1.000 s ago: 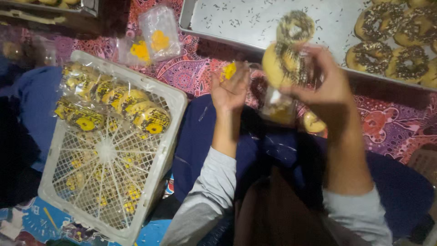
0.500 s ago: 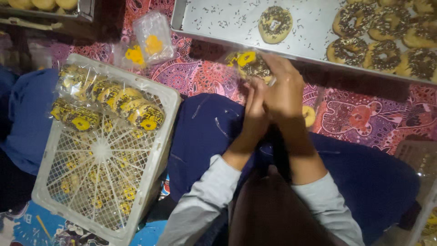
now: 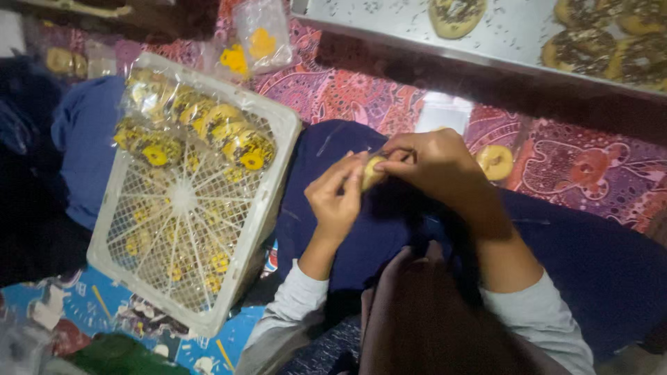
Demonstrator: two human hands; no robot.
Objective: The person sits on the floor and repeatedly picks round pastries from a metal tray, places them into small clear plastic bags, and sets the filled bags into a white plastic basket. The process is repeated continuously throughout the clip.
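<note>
Patterned mat [image 3: 590,173], white crate [image 3: 260,208] left, doughnut tray [image 3: 528,35] beyond, both hands' fingers [image 3: 417,149] pinching a wrapped doughnut [image 3: 373,171].

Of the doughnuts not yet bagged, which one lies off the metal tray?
The plain yellowish doughnut on the patterned cloth, just right of the right hand. It lies alone and shows no dark topping, while the others sit on the metal tray, dark-topped.

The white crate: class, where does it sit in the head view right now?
The white crate lies at left, beside the person's left hand, with wrapped doughnuts stacked at its far end.
</note>
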